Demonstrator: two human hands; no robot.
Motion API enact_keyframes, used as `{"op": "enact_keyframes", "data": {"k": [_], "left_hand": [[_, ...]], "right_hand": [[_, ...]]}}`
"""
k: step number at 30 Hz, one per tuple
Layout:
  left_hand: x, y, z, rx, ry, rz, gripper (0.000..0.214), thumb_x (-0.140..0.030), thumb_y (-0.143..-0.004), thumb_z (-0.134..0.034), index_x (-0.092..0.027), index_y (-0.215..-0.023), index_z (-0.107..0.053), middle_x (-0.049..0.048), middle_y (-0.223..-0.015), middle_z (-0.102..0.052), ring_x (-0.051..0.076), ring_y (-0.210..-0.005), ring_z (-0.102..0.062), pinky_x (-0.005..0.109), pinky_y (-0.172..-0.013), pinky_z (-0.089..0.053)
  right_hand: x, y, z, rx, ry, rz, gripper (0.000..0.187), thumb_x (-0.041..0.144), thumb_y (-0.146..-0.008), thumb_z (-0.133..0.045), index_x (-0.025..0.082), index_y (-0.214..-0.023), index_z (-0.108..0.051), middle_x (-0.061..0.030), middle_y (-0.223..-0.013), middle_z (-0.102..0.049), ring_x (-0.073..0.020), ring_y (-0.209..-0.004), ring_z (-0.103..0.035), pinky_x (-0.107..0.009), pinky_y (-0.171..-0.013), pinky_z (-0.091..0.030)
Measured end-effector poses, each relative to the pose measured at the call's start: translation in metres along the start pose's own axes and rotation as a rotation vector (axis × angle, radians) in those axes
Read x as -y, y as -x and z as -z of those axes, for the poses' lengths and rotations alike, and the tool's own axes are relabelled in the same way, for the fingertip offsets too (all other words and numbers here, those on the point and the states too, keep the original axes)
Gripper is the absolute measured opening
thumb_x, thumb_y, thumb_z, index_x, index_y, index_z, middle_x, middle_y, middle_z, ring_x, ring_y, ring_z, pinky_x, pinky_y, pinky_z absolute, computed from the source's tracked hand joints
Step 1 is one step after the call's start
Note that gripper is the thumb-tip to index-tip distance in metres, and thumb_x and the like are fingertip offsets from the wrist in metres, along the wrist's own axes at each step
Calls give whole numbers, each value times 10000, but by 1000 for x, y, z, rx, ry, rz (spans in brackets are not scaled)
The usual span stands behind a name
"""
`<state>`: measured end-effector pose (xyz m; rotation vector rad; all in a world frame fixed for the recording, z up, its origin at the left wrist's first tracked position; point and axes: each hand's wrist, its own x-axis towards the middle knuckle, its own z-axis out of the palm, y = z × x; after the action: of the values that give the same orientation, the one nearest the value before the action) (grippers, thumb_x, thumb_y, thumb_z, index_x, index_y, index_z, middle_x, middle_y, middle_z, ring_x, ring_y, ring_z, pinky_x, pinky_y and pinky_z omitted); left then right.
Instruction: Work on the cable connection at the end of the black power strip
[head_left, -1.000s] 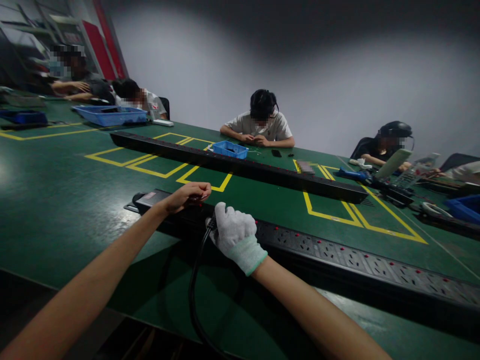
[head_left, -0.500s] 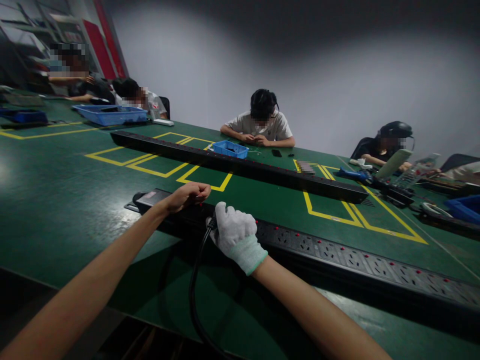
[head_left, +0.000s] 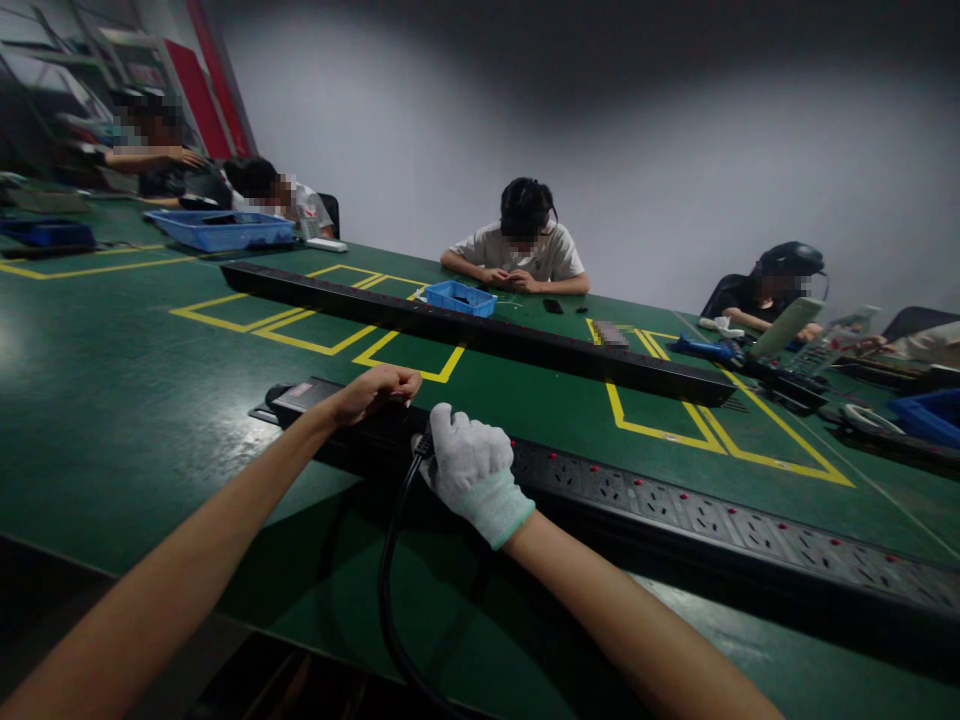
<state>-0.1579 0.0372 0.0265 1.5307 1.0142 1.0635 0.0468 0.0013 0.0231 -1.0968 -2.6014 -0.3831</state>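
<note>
A long black power strip (head_left: 697, 510) with a row of sockets and small red lights lies across the green table in front of me. My right hand (head_left: 474, 462), in a white glove, is closed around a black power plug (head_left: 426, 443) at the strip. From the plug, a thick black cable (head_left: 387, 590) loops down toward the table's near edge. My bare left hand (head_left: 375, 393) lies over the strip's left part with its fingers curled in. What those fingers hold, if anything, is hidden. A label and a mounting ear (head_left: 262, 412) show at the strip's left end.
A second black power strip (head_left: 480, 335) lies farther back across yellow taped outlines. Behind it stands a small blue tray (head_left: 459, 299); a larger blue tray (head_left: 225, 230) is at the left. Several people sit around the table. Tools and a clear bottle (head_left: 840, 335) lie at the right.
My hands, the plug and the strip stay in place. At the far left, a person's arm and head have shifted slightly.
</note>
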Motion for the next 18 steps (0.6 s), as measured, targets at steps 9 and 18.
{"op": "enact_keyframes", "data": {"k": [9,18], "left_hand": [[-3,0,-1,13,5,-12,28,-185,-584,-430,-185,-584,-402,-2,-609,-395,128,-594,-380,250,-574,-354],[3,-2,3,1,-58,-20,109,-160,-512,-469,-174,-599,-405,-15,-620,-409,112,-611,-384,219,-549,-283]], "right_hand": [[0,0,-1,-21,3,-1,406,451,-910,-347,144,-1169,-407,-80,-871,-585,-224,-704,-600,-316,-554,-403],[0,0,0,-17,3,-6,411,447,-906,-357,143,-1180,-395,-88,-879,-589,-219,-709,-600,-304,-563,-401]]}}
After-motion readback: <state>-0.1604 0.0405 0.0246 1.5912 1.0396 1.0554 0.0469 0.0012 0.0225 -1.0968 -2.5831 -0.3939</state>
